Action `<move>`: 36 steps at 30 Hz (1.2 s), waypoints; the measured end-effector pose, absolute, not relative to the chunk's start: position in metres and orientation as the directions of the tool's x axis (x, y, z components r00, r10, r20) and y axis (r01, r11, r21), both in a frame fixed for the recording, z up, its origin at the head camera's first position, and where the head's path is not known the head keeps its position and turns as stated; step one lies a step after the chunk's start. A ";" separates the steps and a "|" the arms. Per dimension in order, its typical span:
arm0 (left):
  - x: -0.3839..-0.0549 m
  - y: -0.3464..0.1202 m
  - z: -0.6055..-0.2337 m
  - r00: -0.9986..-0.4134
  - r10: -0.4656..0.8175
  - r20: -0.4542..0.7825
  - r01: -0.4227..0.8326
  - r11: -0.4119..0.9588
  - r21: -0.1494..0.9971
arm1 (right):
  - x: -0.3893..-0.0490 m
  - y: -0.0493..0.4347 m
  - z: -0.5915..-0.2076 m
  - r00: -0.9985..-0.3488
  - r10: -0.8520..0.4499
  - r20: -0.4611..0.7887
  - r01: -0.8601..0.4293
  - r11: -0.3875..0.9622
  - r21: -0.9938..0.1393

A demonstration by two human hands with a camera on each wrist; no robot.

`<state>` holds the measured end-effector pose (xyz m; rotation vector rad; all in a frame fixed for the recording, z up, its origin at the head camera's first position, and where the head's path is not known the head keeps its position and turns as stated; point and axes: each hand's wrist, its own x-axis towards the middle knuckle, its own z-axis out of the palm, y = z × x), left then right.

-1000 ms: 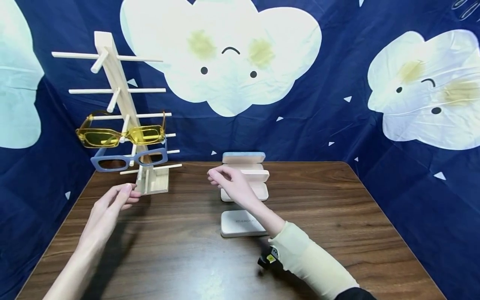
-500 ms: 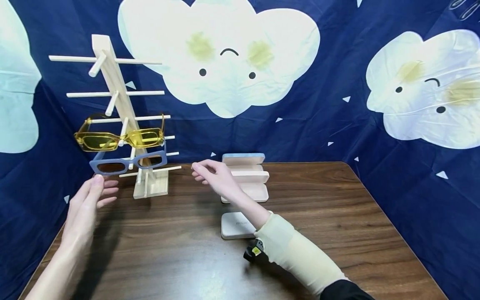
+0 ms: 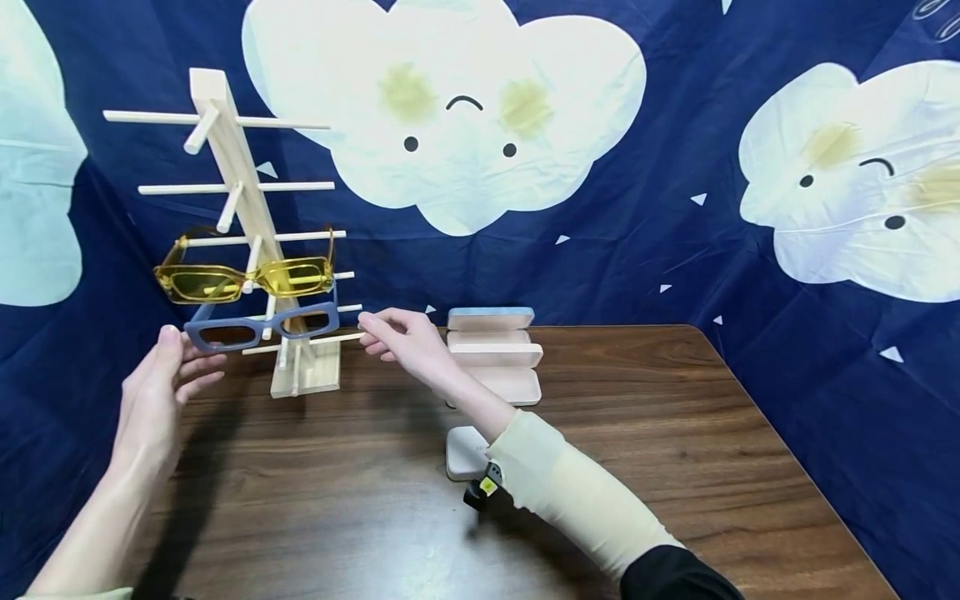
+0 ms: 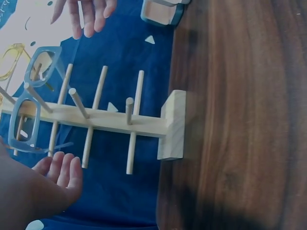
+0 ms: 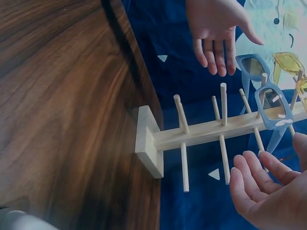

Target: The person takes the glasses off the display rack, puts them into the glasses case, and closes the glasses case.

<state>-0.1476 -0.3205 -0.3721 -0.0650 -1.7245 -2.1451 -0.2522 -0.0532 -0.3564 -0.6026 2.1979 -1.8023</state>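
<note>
Blue-framed sunglasses (image 3: 262,327) hang on a wooden eyewear rack (image 3: 251,192), below yellow-tinted glasses (image 3: 247,279). At their left end is my left hand (image 3: 150,400), its thumb close to the frame's corner; whether it touches is unclear. My right hand (image 3: 412,342) hovers near the other end, with a gap between its fingertips and the frame. Seen from the left wrist, the fingers of the left hand (image 4: 53,187) lie beside a temple arm of the blue sunglasses (image 4: 32,123). The right wrist view has the right hand (image 5: 268,189) below them, holding nothing.
Open glasses cases (image 3: 495,354) stand at the back of the wooden table (image 3: 660,450). Nearer lies a white closed case (image 3: 465,454), partly hidden by my right forearm. Bare pegs (image 3: 236,187) stick out from the rack above and below the glasses.
My left hand has moved left and up to the left end of the blue sunglasses. The right hand has travelled left from the cases towards the right end. Both glasses stay on the rack.
</note>
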 end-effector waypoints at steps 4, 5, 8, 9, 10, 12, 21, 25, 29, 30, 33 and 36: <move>-0.151 -0.321 -0.368 -0.916 -0.314 0.248 0.316 -0.187 0.930 | -0.256 -0.061 -0.351 -0.886 -0.461 0.054 -0.135 0.146 -0.980; -0.151 -0.321 -0.367 -0.915 -0.326 0.239 0.312 -0.193 0.930 | -0.257 -0.062 -0.349 -0.885 -0.463 0.048 -0.129 0.144 -0.981; -0.153 -0.320 -0.366 -0.908 -0.354 0.225 0.314 -0.218 0.924 | -0.259 -0.067 -0.347 -0.879 -0.475 0.034 -0.109 0.131 -0.985; -0.153 -0.319 -0.366 -0.906 -0.360 0.222 0.315 -0.224 0.922 | -0.260 -0.069 -0.346 -0.877 -0.479 0.030 -0.103 0.127 -0.987; -0.154 -0.318 -0.365 -0.905 -0.364 0.221 0.318 -0.231 0.920 | -0.260 -0.070 -0.345 -0.876 -0.482 0.025 -0.097 0.123 -0.988; -0.154 -0.317 -0.364 -0.902 -0.374 0.217 0.317 -0.231 0.920 | -0.260 -0.073 -0.344 -0.873 -0.487 0.018 -0.083 0.113 -0.990; -0.157 -0.312 -0.360 -0.874 -0.452 0.179 0.316 -0.247 0.916 | -0.256 -0.081 -0.340 -0.875 -0.484 -0.002 -0.048 0.091 -0.995; -0.158 -0.311 -0.359 -0.861 -0.483 0.160 0.308 -0.243 0.920 | -0.255 -0.084 -0.339 -0.882 -0.472 -0.006 -0.036 0.079 -0.996; -0.159 -0.309 -0.357 -0.844 -0.521 0.130 0.284 -0.228 0.931 | -0.254 -0.086 -0.339 -0.888 -0.460 -0.016 -0.023 0.078 -0.997; -0.159 -0.309 -0.356 -0.840 -0.529 0.120 0.276 -0.225 0.934 | -0.254 -0.087 -0.338 -0.889 -0.458 -0.018 -0.020 0.078 -0.997; -0.158 -0.309 -0.354 -0.828 -0.553 0.096 0.251 -0.212 0.945 | -0.253 -0.086 -0.336 -0.890 -0.455 -0.021 -0.016 0.078 -0.997; -0.157 -0.308 -0.352 -0.816 -0.571 0.088 0.250 -0.211 0.945 | -0.251 -0.086 -0.334 -0.892 -0.451 -0.021 -0.016 0.078 -0.997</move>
